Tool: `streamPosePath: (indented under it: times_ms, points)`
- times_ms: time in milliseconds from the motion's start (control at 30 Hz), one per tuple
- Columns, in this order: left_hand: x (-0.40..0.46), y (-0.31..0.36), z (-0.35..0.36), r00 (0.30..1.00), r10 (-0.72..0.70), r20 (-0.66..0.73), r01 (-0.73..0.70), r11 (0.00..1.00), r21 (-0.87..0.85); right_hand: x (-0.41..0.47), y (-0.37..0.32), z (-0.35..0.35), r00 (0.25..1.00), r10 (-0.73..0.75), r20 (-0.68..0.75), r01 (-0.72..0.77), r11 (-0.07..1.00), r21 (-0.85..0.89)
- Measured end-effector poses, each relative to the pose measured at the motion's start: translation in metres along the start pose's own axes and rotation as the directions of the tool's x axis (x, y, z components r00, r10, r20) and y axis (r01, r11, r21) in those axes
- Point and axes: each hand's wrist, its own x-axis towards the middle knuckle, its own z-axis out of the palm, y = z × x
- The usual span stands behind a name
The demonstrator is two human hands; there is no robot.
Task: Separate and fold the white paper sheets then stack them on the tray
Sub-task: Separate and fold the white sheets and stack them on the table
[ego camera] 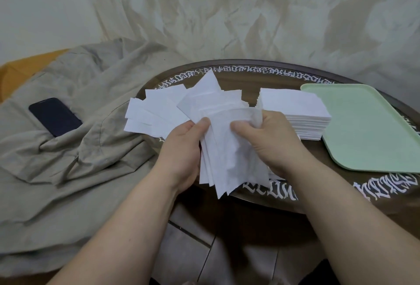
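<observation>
The left hand [183,146] and the right hand [270,141] are shown near the centre of the view, both grasping a fanned bundle of white paper sheets [229,146] above the near edge of the round dark table [284,196]; each thumb is pressed on the top sheet, which is pinched between the two hands. At 12 o'clock from the hands, loose sheets [156,112] are seen scattered on the table. At 2 o'clock, a neat stack of sheets [295,109] is placed beside the pale green tray [368,125], which lies at 3 o'clock. At 9 o'clock, a dark phone [54,115] is rested on crumpled beige cloth [75,159].
</observation>
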Motion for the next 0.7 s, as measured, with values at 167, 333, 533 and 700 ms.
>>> streamPosePath:
  times_ms: [167, 333, 533, 700]
  points:
    - [-0.004, -0.0007, -0.0008, 0.999, -0.025, 0.032, 0.026, 0.999, -0.042, -0.0034, 0.0007, 0.0015, 0.998, 0.065, 0.021, -0.067, 0.992, 0.103]
    - [-0.0069, -0.0034, -0.0004, 0.999, -0.032, 0.043, 0.035, 0.997, -0.071, -0.0061, 0.0019, 0.0008, 0.995, 0.078, 0.054, -0.086, 0.983, 0.164]
    - [-0.0075, -0.005, 0.0, 0.997, -0.033, 0.065, 0.034, 0.999, -0.016, -0.0094, -0.0008, 0.003, 0.999, 0.026, 0.02, -0.028, 0.996, 0.085]
    - [-0.0056, -0.0061, 0.0002, 0.996, -0.043, 0.074, 0.041, 0.999, 0.022, -0.0101, -0.0021, 0.0024, 1.0, 0.024, 0.012, -0.025, 0.997, 0.075]
